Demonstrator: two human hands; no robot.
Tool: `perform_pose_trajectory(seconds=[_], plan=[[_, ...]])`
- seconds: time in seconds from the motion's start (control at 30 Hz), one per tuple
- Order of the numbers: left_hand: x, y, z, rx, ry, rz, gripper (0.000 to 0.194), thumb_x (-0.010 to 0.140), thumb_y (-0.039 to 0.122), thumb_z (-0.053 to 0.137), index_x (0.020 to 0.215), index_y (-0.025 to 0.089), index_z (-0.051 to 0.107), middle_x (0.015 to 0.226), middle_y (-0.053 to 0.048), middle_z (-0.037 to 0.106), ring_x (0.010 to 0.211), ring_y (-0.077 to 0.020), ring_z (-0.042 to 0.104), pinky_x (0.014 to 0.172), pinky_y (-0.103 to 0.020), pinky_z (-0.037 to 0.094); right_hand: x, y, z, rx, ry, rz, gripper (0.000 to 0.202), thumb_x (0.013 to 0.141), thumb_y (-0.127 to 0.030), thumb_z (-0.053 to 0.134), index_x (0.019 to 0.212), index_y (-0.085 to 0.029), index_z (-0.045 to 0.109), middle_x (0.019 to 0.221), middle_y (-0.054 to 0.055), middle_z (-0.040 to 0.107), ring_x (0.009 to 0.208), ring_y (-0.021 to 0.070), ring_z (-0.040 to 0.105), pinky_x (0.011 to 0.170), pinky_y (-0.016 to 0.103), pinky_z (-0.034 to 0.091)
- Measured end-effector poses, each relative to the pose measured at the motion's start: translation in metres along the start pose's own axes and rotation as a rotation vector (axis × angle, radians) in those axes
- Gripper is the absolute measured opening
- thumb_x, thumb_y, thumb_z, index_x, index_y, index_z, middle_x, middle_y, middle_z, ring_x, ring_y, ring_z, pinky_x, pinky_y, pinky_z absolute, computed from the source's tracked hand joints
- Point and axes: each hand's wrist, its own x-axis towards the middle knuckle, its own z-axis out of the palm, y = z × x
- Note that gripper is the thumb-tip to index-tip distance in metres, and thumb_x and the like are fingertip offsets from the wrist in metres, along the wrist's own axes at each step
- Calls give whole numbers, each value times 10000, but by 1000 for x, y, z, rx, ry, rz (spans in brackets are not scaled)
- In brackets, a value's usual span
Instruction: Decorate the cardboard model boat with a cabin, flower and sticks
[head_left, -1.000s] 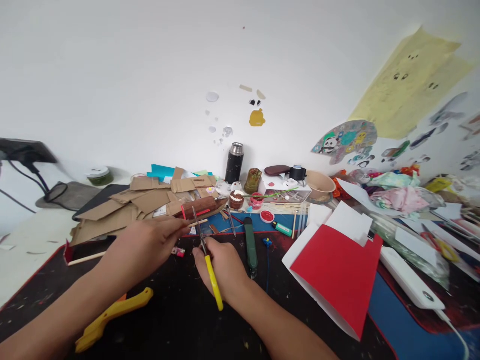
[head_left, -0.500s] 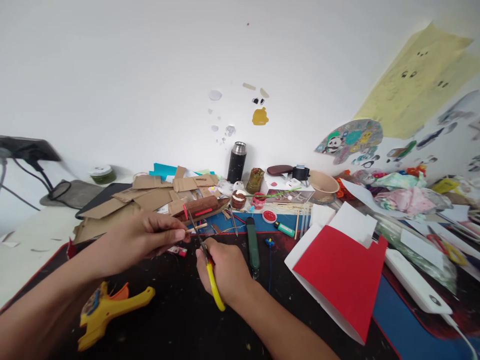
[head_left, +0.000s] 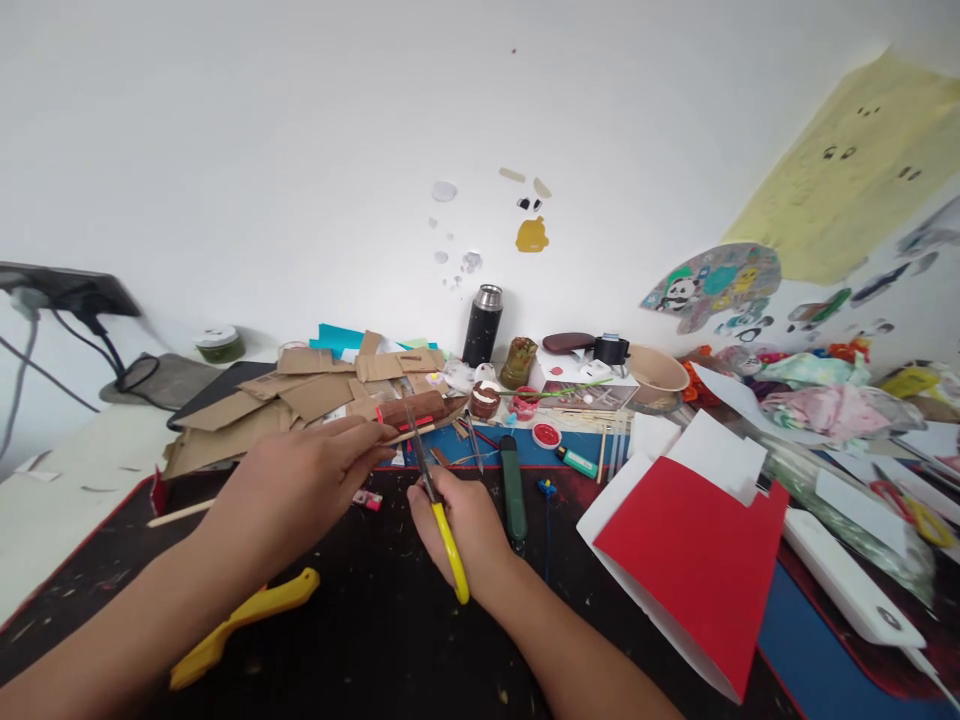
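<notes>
Two hands: the left hand [head_left: 300, 480] is pinched narrow on a pale stick [head_left: 411, 434]; the right hand [head_left: 469, 535] is wrapped around the yellow-handled scissors [head_left: 450, 555].
Pale stick: extends from the left hand's fingertips, ahead of the right hand; it shows on both sides of the blades [head_left: 422, 458].
Cut: judged incomplete; severing remains. Blade contact cannot be confirmed.
Cardboard pieces [head_left: 247, 410]: ahead of the left hand; judged already cut.
Red sheet [head_left: 697, 570]: right of the right hand; edge notched, so some trimming appears done.
Green cutter [head_left: 513, 490]: just beside the right hand, ahead and to its right, unheld.
Yellow tool [head_left: 259, 612]: nearer the wearer than the left hand, partly hidden by the forearm.
Mat [head_left: 375, 650]: dark, flecked, beneath both hands.
Wall [head_left: 300, 150]: white, beyond both hands, bearing decorations [head_left: 532, 235].
</notes>
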Motion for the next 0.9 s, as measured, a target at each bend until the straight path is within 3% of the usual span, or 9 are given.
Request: perform_pose_trajectory(seconds=[0.17, 0.27, 0.5, 0.7, 0.8, 0.9], plan=[[-4, -6, 0, 83, -5, 127, 366, 1008, 195, 486, 1050, 294, 836, 1007, -113, 859, 773, -326, 784, 601, -369, 458, 0, 0, -3, 36, -25, -12, 161, 1046, -323, 720, 916, -230, 742, 695, -10, 714, 626, 171, 685, 636, 248, 462], [-5, -5, -5, 117, -26, 147, 423, 934, 78, 533, 1130, 311, 826, 960, -81, 840, 778, -320, 780, 629, -367, 476, 0, 1, -4, 108, -62, 5, 188, 1039, -397, 771, 947, -235, 754, 681, -22, 707, 602, 168, 691, 634, 246, 488], [-3, -4, -3, 301, -141, 217, 507, 907, 22, 567, 1271, 276, 811, 1164, -111, 857, 933, -362, 804, 686, -402, 540, 1, 6, -2, 344, -162, 55, 336, 1005, -540, 836, 1042, -218, 746, 756, 3, 784, 700, 194, 798, 677, 249, 570], [-5, -1, -4, 403, -121, 335, 550, 877, -71, 550, 1256, 230, 813, 1147, -103, 847, 964, -332, 815, 725, -391, 572, 2, 5, -2, 378, -198, 109, 448, 930, -606, 912, 1087, -221, 746, 864, 33, 814, 804, 227, 829, 717, 269, 598], [-6, 3, -4, 426, -114, 361, 553, 863, -92, 532, 1223, 218, 815, 1122, -97, 844, 946, -325, 817, 711, -387, 575, 2, 3, -1, 418, -210, 137, 448, 937, -614, 900, 1076, -224, 729, 826, 15, 781, 725, 201, 795, 654, 253, 584], [-8, 6, -1, 432, -107, 367, 553, 879, -83, 517, 1245, 206, 814, 1107, -103, 840, 957, -333, 810, 719, -399, 586, 1, 0, 2, 476, -235, 178, 425, 958, -615, 864, 987, -232, 683, 702, -33, 690, 528, 155, 678, 491, 221, 499]])
